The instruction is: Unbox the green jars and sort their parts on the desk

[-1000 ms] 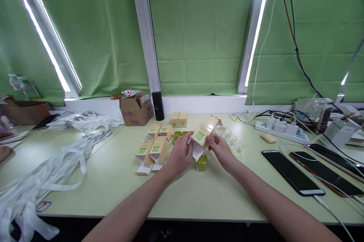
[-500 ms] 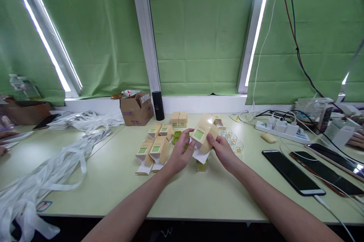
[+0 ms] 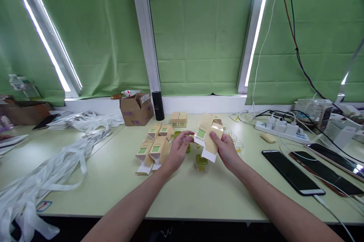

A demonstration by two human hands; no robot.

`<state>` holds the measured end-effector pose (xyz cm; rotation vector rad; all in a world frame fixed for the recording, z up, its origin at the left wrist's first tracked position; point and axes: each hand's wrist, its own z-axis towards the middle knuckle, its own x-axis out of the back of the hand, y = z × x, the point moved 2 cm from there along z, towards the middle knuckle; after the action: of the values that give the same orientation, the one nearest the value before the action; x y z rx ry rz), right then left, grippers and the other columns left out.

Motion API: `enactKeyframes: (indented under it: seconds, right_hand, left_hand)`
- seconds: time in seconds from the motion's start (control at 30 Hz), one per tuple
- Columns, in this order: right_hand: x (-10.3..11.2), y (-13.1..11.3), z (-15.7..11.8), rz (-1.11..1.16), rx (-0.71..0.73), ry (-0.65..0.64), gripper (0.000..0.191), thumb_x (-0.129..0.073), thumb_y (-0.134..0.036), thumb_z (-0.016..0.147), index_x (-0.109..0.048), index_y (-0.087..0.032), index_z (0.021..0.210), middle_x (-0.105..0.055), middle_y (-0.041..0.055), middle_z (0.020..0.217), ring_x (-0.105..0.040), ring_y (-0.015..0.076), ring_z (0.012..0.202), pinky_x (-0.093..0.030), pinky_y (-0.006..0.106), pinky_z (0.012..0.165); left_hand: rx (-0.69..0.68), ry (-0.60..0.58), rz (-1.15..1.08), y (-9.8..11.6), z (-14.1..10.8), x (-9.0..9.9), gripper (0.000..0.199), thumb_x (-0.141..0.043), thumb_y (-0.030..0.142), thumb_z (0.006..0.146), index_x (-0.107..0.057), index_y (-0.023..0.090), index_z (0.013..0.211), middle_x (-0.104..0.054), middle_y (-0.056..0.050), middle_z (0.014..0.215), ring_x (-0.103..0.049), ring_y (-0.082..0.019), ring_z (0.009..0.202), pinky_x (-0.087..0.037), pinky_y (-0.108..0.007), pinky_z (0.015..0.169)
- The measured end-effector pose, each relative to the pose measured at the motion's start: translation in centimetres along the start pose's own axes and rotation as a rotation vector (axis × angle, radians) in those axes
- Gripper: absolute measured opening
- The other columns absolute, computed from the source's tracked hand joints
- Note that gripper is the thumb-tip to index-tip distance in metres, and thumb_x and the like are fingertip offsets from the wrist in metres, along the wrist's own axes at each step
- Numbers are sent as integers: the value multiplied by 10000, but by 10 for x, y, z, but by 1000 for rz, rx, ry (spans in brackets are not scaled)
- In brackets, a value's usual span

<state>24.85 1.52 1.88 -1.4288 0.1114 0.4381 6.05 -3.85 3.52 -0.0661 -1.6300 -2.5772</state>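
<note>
Fingers are hanging above the table [image 3: 182, 198]: R hand [image 3: 228, 151] is clamping a carton [image 3: 209, 143] by its side, prob. leaving flaps [image 3: 209, 155] loose; L hand [image 3: 178, 151] is hovering half-bent by its edge, can't tell if touching. Green-lidded jar [image 3: 201, 162] is sitting below; clear cups [image 3: 239, 146] are partly hiding behind R hand.

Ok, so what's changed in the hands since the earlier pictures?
The held carton has turned, showing a plain side, and its lower white flap has shifted right. The left hand has eased its grip; whether it still touches is unclear. The right hand still holds on. The other cartons and phones stayed put.
</note>
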Motion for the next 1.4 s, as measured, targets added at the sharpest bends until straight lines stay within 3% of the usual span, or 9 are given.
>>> enactKeyframes:
  seconds: [0.2, 0.33, 0.5, 0.67, 0.77, 0.87, 1.0, 1.1, 1.4]
  right_hand:
    - [-4, -5, -5, -46, 25, -2, 608, -852, -695, 669, -758, -186, 987, -815, 131, 1029, -769, 335, 897, -627, 452, 770]
    - [-6, -8, -7, -118, 64, -2, 619, -840, -734, 652, -768, -192, 940, -813, 122, 988, -755, 324, 864, -610, 438, 742]
    - [-9, -5, -7, -198, 81, -98, 615, -783, -790, 681, -773, -205, 871, -796, 115, 928, -723, 308, 836, -569, 420, 729]
    - [-8, -7, -7, -166, 205, -133, 548, -697, -772, 797, -738, -231, 881, -745, 66, 869, -677, 256, 846, -537, 367, 751]
    - [-4, -9, -6, -178, 286, -91, 495, -654, -720, 865, -723, -236, 946, -694, 38, 812, -634, 217, 813, -493, 326, 716]
    - [0, -8, -3, -179, 279, -29, 447, -684, -658, 860, -711, -237, 1006, -687, 32, 810, -636, 217, 845, -481, 325, 745]
    - [3, -2, 2, -179, 238, 43, 412, -748, -606, 785, -697, -237, 961, -711, 42, 863, -640, 229, 834, -482, 340, 733]
    - [4, 2, 4, -186, 194, 44, 396, -775, -569, 745, -680, -242, 948, -717, 44, 873, -635, 230, 782, -480, 344, 689]
    - [5, 6, 5, -218, 181, 47, 302, -767, -437, 716, -674, -247, 932, -710, 25, 827, -616, 216, 708, -458, 328, 630]
  left_hand:
    - [-23, -25, 75, 4, 0, -2, 519, -588, 667, 937, -705, 172, 1042, -732, -85, 924, -662, -210, 849, -525, -327, 775]
    - [-31, -46, 101, 2, 0, -2, 534, -602, 690, 916, -714, 177, 1012, -719, -89, 955, -655, -209, 860, -530, -307, 746]
    - [-34, -71, 91, -3, 1, -3, 477, -656, 650, 901, -707, 179, 960, -709, -76, 921, -663, -218, 886, -550, -329, 799]
    - [-18, 3, 11, -6, 5, 2, 433, -715, 603, 877, -683, 172, 909, -698, -60, 879, -646, -182, 806, -534, -296, 734]
    - [-100, 119, 27, -5, 7, 8, 399, -726, 576, 880, -657, 183, 875, -683, -52, 852, -643, -180, 816, -532, -298, 754]
    - [-219, 214, 108, -2, 8, 14, 311, -717, 506, 906, -681, 198, 922, -706, -72, 921, -669, -213, 906, -556, -348, 831]
    - [-516, 297, 402, 2, 6, 21, 162, -696, 326, 925, -757, 245, 1051, -749, -94, 1106, -640, -277, 1130, -527, -492, 1012]
    - [-678, 303, 646, 3, 3, 24, 169, -672, 242, 919, -787, 309, 1022, -785, -62, 1107, -588, -313, 1206, -484, -574, 1053]
    - [-791, 235, 857, 7, -1, 28, 216, -667, 224, 927, -788, 374, 1026, -805, -22, 1121, -620, -315, 1150, -447, -571, 1020]
